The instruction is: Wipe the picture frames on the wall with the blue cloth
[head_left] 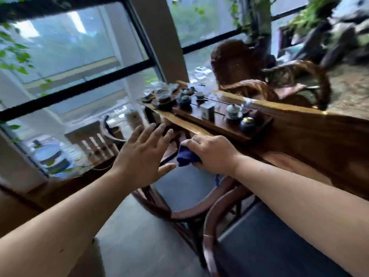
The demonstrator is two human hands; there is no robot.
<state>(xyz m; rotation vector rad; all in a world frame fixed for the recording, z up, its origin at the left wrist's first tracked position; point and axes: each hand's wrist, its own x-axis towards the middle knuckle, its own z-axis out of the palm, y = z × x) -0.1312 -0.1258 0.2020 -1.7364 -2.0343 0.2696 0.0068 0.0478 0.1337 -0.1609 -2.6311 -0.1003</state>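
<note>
My right hand [212,152] is closed around a bunched dark blue cloth [186,155], whose folds stick out to the left of my fist. It hovers over the near edge of a long wooden tea table [311,136]. My left hand [142,154] is held beside it with fingers spread and nothing in it, thumb tip close to the cloth. No picture frame or wall picture is in view. The whole view is tilted and somewhat blurred.
A wooden tea tray [223,124] with several small cups, pots and jars lies on the table. Curved wooden chairs [201,212] with dark seat cushions stand below my arms. Large black-framed windows [79,90] fill the left; a carved root chair [251,80] and rocks stand at back right.
</note>
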